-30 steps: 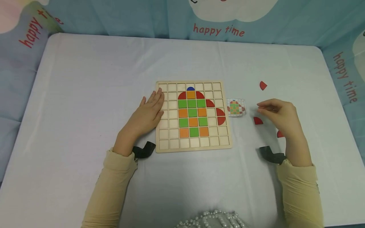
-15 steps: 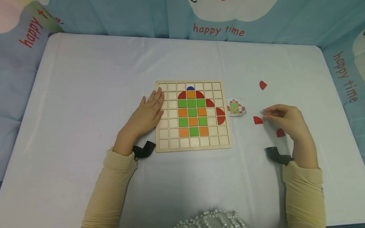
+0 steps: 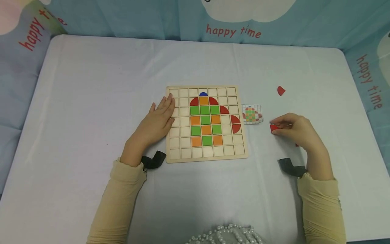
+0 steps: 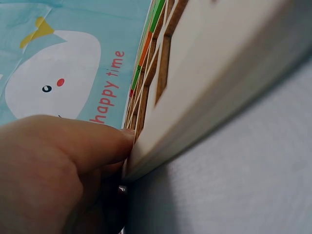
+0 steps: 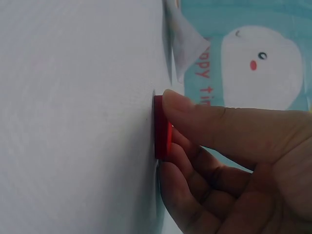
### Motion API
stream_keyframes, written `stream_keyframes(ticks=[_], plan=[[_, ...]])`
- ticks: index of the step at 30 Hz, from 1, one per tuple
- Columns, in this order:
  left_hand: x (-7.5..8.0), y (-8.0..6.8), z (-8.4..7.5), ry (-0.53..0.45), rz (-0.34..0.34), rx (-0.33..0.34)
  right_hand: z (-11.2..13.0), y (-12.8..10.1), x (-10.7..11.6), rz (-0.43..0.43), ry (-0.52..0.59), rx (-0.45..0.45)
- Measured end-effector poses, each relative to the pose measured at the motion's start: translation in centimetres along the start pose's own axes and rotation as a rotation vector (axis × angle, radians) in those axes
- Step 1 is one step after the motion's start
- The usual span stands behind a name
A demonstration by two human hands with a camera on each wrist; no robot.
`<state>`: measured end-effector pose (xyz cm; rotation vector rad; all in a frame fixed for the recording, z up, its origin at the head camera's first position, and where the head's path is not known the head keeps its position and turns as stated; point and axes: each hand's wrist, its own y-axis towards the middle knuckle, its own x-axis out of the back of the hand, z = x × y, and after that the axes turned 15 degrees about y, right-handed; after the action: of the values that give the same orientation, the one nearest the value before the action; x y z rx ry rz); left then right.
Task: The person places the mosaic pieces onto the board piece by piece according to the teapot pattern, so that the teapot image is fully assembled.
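Observation:
My left hand [image 3: 156, 122] lies with extended fingers over the left edge of the square wooden grid board [image 3: 178, 154]; in the left wrist view its thumb [image 4: 105, 146] touches the board's rim. Green and orange square tiles, a blue half-round piece [image 3: 203, 94] and several red quarter-circle tiles sit in the grid. Right of the board, my right hand [image 3: 300, 130] pinches a red quarter-circle tile [image 3: 273, 128] at the tabletop. The right wrist view shows this tile [image 5: 161, 129] tipped at the thumb, with curled fingers beside it.
A small pattern card [image 3: 252, 114] lies against the board's right edge. One loose red quarter-circle tile [image 3: 281, 90] lies farther back, and another [image 3: 297, 145] is mostly hidden under the right hand. A white cloth covers the table [image 3: 91, 84]; a printed blue curtain [image 3: 137, 20] hangs behind.
The right hand first drew back to the right and lower, then came left onto the nearest loose red tile, which it now pinches. The left hand and board have stayed still.

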<state>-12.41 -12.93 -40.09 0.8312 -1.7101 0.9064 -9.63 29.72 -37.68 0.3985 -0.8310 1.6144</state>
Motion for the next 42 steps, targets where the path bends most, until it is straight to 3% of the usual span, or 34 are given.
stream_keyframes(ticks=[10, 25, 33, 42], plan=[[0.1, 0.0, -0.1, 0.001, 0.001, 0.007, 1.4, -0.5, 0.0, 0.043, 0.015, 0.013], [0.2, -0.1, -0.1, 0.006, 0.009, 0.003, 1.7, -1.0, 0.1, 0.034, -0.019, 0.125], [0.2, 0.0, -0.1, 0.005, 0.018, 0.004, 2.2, -1.3, 0.4, 0.031, 0.026, 0.051], [0.2, 0.0, -0.1, 0.006, 0.023, 0.003, 2.8, -1.6, -0.2, 0.096, 0.117, 0.074]])
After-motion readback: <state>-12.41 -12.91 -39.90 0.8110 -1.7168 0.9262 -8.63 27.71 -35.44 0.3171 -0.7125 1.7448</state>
